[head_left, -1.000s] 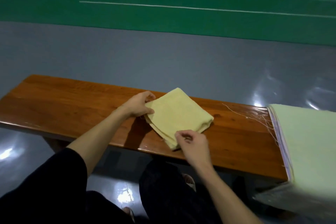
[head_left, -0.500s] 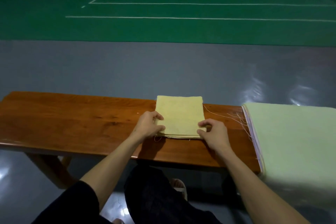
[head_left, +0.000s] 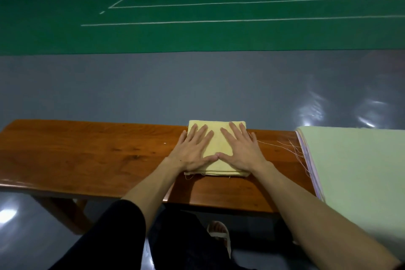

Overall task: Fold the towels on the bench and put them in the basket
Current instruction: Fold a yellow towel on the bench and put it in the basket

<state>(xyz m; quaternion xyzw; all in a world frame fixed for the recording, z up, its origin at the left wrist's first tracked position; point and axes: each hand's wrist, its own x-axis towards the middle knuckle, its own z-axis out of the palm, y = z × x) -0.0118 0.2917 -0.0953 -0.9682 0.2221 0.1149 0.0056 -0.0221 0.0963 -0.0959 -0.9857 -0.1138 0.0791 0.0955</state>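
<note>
Person, head-camera view: the left arm wears a plain, loose black sleeve (head_left: 114, 232) that ends near the elbow, leaving the forearm and the left hand (head_left: 192, 155) bare. The right arm is bare along its whole visible length, down to the right hand (head_left: 241, 151). The legs wear dark, unpatterned trousers (head_left: 182, 243), whose cloth and cut cannot be told in the dim light, and one foot shows in a pale open-toed sandal (head_left: 221, 237) with a broad strap behind the toes.
</note>
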